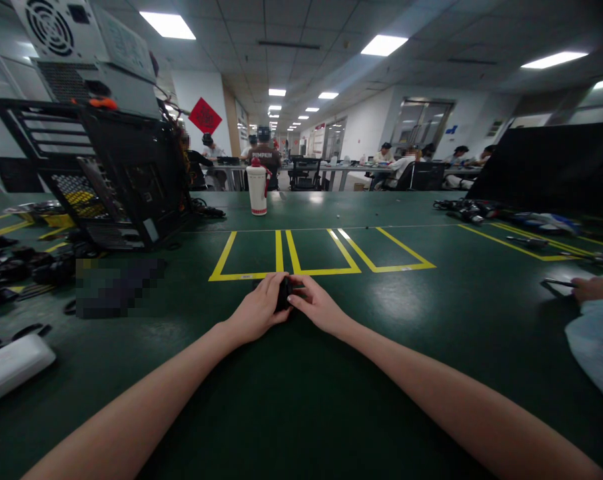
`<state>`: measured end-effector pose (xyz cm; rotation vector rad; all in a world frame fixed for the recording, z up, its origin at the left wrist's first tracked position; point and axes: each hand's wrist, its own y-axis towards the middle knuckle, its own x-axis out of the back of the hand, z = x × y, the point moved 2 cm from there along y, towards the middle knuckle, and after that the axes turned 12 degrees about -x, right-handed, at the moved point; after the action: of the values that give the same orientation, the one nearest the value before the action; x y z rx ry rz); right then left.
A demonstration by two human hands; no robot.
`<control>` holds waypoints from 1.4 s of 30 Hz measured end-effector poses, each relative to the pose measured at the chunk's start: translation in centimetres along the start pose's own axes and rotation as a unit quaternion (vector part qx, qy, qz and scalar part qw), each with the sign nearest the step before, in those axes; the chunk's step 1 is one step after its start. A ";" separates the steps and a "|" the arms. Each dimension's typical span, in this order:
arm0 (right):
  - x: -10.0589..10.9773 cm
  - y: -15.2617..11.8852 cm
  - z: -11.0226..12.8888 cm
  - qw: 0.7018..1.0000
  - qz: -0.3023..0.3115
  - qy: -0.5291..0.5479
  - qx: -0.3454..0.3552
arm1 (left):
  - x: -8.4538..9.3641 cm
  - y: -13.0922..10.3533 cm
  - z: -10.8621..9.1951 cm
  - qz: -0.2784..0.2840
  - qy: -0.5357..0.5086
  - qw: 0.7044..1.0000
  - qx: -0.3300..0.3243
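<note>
A small black object (284, 294) is held between my two hands over the green tabletop (306, 400); its kind cannot be made out. The fingers of my left hand (264, 304) wrap over its top and left side, hiding much of it. On its right side, the thumb and fingertips of my right hand (317, 301) pinch it. Both hands are just in front of yellow tape outlines (324, 271) on the table.
An opened computer case (126, 173) with a power supply (94, 53) on top stands at left. Dark cables (41, 260) and a white device (14, 367) lie nearer. A white cup (257, 190) stands behind the tape. At right are a dark screen (556, 177) and another person's hand (598, 291).
</note>
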<state>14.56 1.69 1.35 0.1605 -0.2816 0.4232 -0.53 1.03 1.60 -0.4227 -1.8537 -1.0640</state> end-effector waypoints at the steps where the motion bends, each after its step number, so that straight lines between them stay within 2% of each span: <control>1: 0.0 0.0 0.0 1.000 0.001 -0.002 -0.003 | 0.0 0.0 0.0 0.000 0.001 1.000 0.000; 14: -0.1 0.2 -0.2 0.999 0.007 0.034 0.021 | -0.1 0.0 0.0 0.004 0.005 1.000 0.003; 23: 0.0 -0.3 1.0 1.000 0.009 0.009 -0.026 | 0.1 -0.1 0.0 0.001 -0.007 1.000 0.008; 28: 0.1 -0.2 0.4 1.000 0.015 0.020 -0.008 | 0.1 -0.1 -0.1 0.002 -0.001 1.000 0.002; 34: 0.0 0.3 -0.4 1.000 -0.009 0.024 0.009 | -0.1 0.0 0.0 -0.005 0.009 1.000 -0.008; 42: 0.1 0.2 0.1 1.000 0.000 0.031 -0.003 | 0.2 0.0 -0.2 0.000 -0.001 1.000 0.000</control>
<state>14.54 1.84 1.44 0.1404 -0.2221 0.4265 -0.50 0.89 1.80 -0.4242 -1.8566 -1.0629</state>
